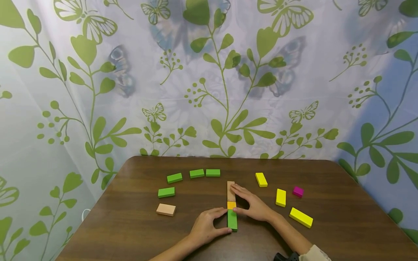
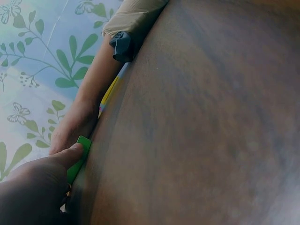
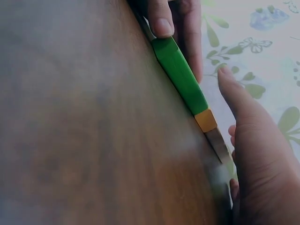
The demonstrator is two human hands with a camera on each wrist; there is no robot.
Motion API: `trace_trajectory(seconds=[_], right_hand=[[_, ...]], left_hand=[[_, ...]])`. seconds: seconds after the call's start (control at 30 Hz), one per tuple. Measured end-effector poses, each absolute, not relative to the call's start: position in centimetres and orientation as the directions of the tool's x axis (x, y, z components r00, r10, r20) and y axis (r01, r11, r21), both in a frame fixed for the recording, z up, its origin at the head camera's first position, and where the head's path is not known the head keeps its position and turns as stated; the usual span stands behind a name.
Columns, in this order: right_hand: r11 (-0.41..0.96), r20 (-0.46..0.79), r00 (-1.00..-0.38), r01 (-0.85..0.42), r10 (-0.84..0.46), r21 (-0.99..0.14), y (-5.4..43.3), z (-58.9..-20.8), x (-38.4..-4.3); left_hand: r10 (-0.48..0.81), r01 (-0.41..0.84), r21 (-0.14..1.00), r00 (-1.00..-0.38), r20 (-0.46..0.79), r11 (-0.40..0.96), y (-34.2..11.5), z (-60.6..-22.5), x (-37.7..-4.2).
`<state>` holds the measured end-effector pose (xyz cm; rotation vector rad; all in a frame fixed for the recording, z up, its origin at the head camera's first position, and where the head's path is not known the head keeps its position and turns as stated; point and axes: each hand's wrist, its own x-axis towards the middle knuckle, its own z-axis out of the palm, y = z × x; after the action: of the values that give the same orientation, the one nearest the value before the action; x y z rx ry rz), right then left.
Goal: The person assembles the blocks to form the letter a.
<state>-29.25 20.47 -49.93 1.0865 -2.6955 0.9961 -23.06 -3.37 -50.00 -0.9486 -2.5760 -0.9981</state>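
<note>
A green block [image 1: 232, 220], a small orange block [image 1: 231, 205] and a plain wooden block [image 1: 231, 191] lie end to end in a straight row on the table. My left hand [image 1: 206, 225] holds the green block from the left, its thumb at the near end and its index finger beside the far end. In the right wrist view, that thumb presses the end of the green block [image 3: 180, 72]. Along the row's right side lies my right hand [image 1: 256, 206], fingertips at the wooden block and thumb near the orange one. Its thumb [image 3: 232, 89] looks straight in the right wrist view.
Several green blocks [image 1: 166, 192] and another plain wooden block [image 1: 166, 209] lie to the left on the brown table [image 1: 130, 224]. To the right are yellow blocks [image 1: 301, 217] and a small magenta block [image 1: 298, 191]. A patterned curtain [image 1: 209, 108] hangs behind the table.
</note>
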Motion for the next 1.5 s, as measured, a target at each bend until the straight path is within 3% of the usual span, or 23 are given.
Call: trace_trajectory(seconds=[0.43, 1.5], right_hand=[[0.546, 0.270, -0.714, -0.679, -0.646, -0.490, 20.35, -50.20, -28.55], [0.583, 0.238, -0.743, -0.648, -0.626, -0.490, 20.22, -49.71, -28.39]], left_hand=[[0.493, 0.650, 0.510, -0.760, 0.424, 0.564, -3.34, -49.99, -23.10], [0.497, 0.616, 0.542, -0.786, 0.368, 0.573, -3.43, -49.88, -22.93]])
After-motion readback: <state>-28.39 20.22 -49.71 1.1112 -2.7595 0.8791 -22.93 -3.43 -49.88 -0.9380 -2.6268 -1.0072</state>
